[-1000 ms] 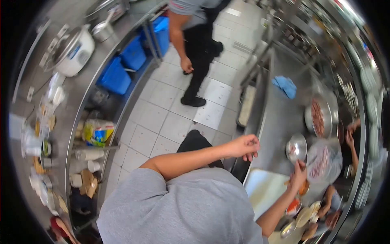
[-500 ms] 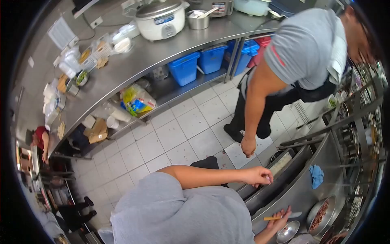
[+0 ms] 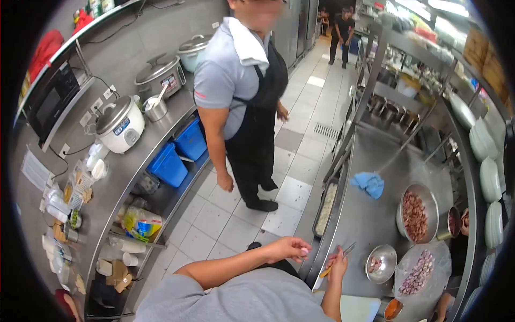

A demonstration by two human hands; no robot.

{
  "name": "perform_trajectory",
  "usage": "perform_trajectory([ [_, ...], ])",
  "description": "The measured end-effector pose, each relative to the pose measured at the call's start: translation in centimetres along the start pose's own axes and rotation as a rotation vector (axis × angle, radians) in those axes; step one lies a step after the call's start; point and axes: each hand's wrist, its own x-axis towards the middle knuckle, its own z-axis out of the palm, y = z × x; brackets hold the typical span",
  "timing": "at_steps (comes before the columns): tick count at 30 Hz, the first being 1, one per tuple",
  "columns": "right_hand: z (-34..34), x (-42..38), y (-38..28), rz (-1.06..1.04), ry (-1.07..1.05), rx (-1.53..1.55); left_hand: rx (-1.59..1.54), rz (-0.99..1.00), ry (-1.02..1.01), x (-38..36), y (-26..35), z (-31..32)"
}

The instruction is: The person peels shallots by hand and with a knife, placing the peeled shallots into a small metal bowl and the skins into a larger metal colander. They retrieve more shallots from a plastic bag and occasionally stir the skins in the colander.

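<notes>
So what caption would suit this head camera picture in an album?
Right hand holds a knife over the steel counter beside a small bowl; left hand pinches something small.

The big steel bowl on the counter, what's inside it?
The big steel bowl holds a heap of reddish-brown pieces, likely cut meat, filling most of it. What lies beneath the top layer is covered. The smaller bowl nearby holds only a few pieces.

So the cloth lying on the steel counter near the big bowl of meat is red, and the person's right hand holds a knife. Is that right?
Not quite. The cloth is blue, not red, as the head view shows. It does lie on the steel counter near the big bowl of meat, and the right hand holds a knife.
</notes>
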Motion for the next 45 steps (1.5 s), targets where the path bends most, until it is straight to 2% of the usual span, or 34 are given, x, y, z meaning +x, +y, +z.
perform_trajectory([
  [2, -0.7, -0.4, 0.6, 0.023, 0.062, 0.042, -0.001, -0.002, -0.087, 1.7, -1.9, 1.9],
  [4, -0.2, -1.5, -0.6, 0.008, 0.027, 0.018, 0.055, -0.057, -0.178, 2.1, -2.2, 3.4],
  [8, 0.0, -1.7, -0.7, 0.009, -0.011, 0.016, 0.163, -0.137, -0.071, 2.0, -3.5, 4.4],
  [12, -0.1, -1.5, -0.5, 0.018, -0.061, 0.086, 0.064, -0.073, -0.007, 1.7, -3.2, 5.1],
  [18, 0.0, -1.3, -1.0, 0.080, -0.049, 0.142, 0.030, -0.091, 0.078, 2.4, -1.5, 4.7],
  [22, 0.6, -2.9, -2.5, 0.059, -0.061, 0.107, 0.056, -0.061, 0.022, 3.8, 0.2, 4.8],
  [24, 1.4, -5.2, -5.4, 0.068, -0.122, 0.305, 0.050, 0.006, 0.048, 5.3, 1.1, 4.7],
  [27, 1.3, -6.9, -8.3, -0.082, -0.273, 0.268, 0.054, 0.038, 0.058, 8.3, 2.6, 5.1],
  [28, 1.3, -6.8, -9.0, -0.123, -0.238, 0.280, 0.061, 0.038, 0.038, 9.3, 3.1, 5.4],
  [30, 1.9, -7.3, -10.2, -0.138, -0.230, 0.052, 0.108, 0.034, -0.041, 10.8, 4.3, 6.3],
  [35, 4.9, -7.4, -12.8, -0.253, -0.047, 0.051, 0.168, 0.139, -0.304, 16.2, 5.4, 6.3],
  [38, 6.3, -5.9, -13.4, -0.285, 0.126, 0.036, 0.176, 0.114, -0.381, 17.4, 8.1, 6.4],
  [40, 7.1, -5.1, -14.7, -0.328, 0.128, 0.014, 0.169, 0.141, -0.431, 19.0, 9.2, 5.8],
  [43, 8.3, -3.7, -14.8, -0.349, 0.303, -0.007, 0.238, 0.078, -0.454, 20.6, 10.5, 5.4],
  [45, 9.0, -3.1, -14.8, -0.346, 0.337, 0.022, 0.289, 0.095, -0.484, 21.6, 11.5, 5.2],
])
